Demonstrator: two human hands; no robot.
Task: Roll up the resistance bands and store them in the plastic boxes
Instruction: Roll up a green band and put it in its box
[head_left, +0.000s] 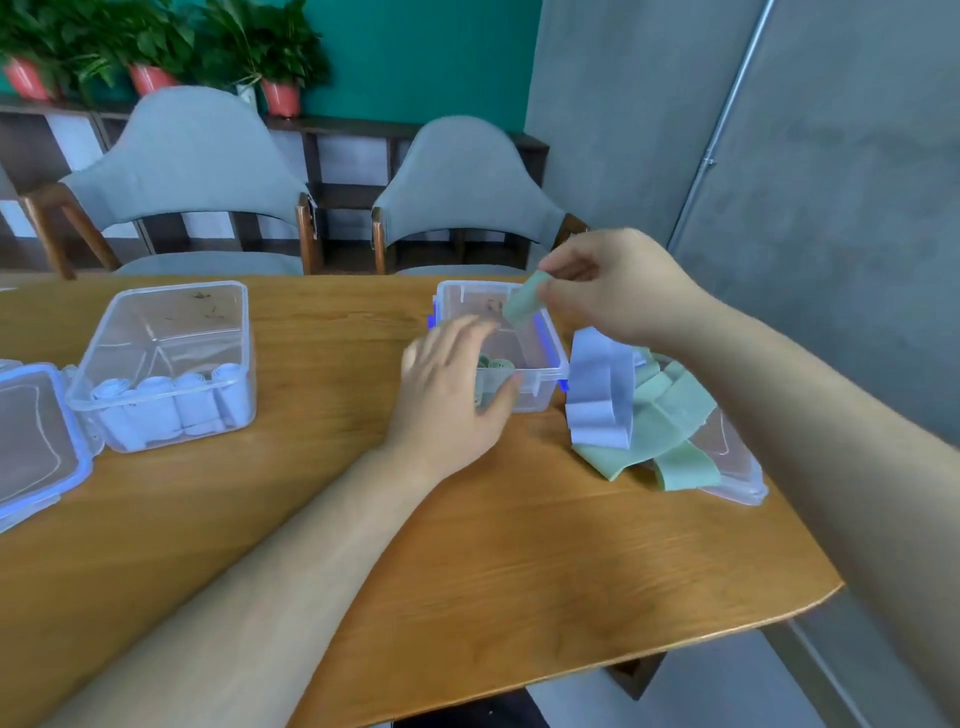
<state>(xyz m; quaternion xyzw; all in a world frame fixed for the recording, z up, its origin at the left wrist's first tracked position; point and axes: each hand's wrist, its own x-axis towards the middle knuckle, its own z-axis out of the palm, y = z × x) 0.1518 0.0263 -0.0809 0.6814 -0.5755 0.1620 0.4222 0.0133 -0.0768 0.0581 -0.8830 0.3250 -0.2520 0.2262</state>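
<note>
Head view: your right hand (613, 291) holds its grip clamped on a small rolled green band (524, 301), pinched just above the open clear box (550, 358) on the bench (467, 571). Your left hand (457, 384), blurred, has its grip apart, fingers spread against that box's near wall. Green rolls (496, 366) stand inside. Loose flat bands, one pale blue band (597, 395) and several green bands (670, 415), lie heaped on a lid (737, 467) just right of it. The second box (166, 364), well left, holds pale blue rolls (156, 405).

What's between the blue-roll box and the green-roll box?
Head view: only bare table between the blue-roll box and the green-roll box. The left hand is at the green-roll box's near-left corner.
</note>
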